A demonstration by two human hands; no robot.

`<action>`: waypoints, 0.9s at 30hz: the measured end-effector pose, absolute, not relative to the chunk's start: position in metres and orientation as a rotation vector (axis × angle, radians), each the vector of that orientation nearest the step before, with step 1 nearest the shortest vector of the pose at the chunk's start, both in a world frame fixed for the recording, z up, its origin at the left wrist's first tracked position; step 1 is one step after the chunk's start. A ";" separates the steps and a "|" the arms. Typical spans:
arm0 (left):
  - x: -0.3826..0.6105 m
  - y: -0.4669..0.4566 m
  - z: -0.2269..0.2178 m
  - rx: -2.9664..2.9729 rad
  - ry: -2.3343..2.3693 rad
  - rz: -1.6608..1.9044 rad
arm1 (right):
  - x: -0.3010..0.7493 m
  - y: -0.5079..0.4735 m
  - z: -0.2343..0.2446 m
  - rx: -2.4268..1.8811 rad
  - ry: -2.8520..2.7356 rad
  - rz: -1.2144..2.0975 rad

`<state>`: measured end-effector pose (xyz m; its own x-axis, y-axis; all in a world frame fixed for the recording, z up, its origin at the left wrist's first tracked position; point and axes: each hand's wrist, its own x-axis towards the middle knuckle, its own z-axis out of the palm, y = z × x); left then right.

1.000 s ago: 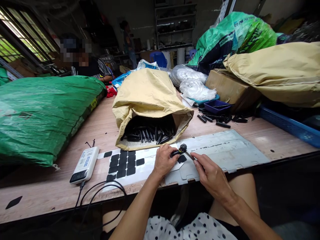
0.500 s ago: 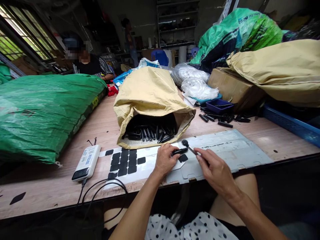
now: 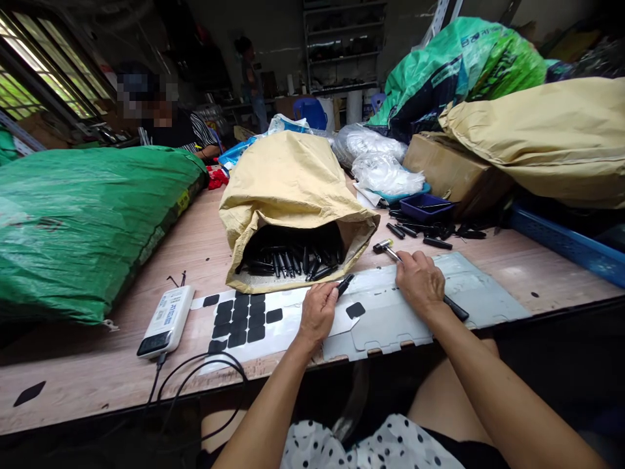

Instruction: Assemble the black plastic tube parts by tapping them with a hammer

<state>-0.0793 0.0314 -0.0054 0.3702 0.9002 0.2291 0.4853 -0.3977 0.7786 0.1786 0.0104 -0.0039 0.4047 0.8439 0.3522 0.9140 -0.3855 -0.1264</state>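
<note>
"So, what's at the left?"

"A green bag (image 3: 92,228) on the surface (image 3: 202,241), then a power bank (image 3: 165,322) with its cable (image 3: 215,355) trailing over the near edge, probably to leave the middle free."

"And the patches (image 3: 239,319)?"

"Mostly in rows on a white sheet (image 3: 288,317), near the left hand, presumably for easy reach. Behind, the yellow bag (image 3: 293,179) opens toward the person, which likely makes its black tubes (image 3: 288,264) simple to get at."

"The hands?"

"Left hand (image 3: 319,311): fingers closed narrowly round one tube (image 3: 345,284), its end sticking out in front of the bag's mouth. One loose patch (image 3: 355,311) lies just right of it."

"And the right?"

"Right hand (image 3: 420,281): folded over a hammer (image 3: 383,246) at mid-length, head and handle end showing either side. It's above the grey board (image 3: 476,286), which perhaps shields the surface. I can't tell whether the hammer rests there."
</note>
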 end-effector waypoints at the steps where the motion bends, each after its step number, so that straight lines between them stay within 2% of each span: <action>1: -0.079 0.031 -0.005 2.025 1.193 0.878 | 0.177 0.012 -0.004 -2.377 -1.531 -0.342; 8: -0.079 0.029 -0.002 2.037 1.183 0.881 | 0.175 0.035 0.006 -2.509 -1.463 -0.135; 15: -0.080 0.027 0.007 1.966 1.096 0.931 | 0.167 0.043 0.002 -2.473 -1.497 -0.280; 19: -0.090 -0.008 0.023 1.945 0.946 0.914 | 0.167 0.041 -0.001 -2.466 -1.499 -0.307; 22: -0.106 -0.056 0.022 2.022 0.660 0.673 | 0.168 0.041 -0.002 -2.468 -1.500 -0.325; 24: -0.118 -0.085 0.004 2.049 0.528 0.408 | 0.169 0.041 -0.003 -2.467 -1.501 -0.325; 27: -0.134 -0.109 -0.045 1.863 0.877 0.115 | 0.169 0.041 -0.005 -2.456 -1.504 -0.328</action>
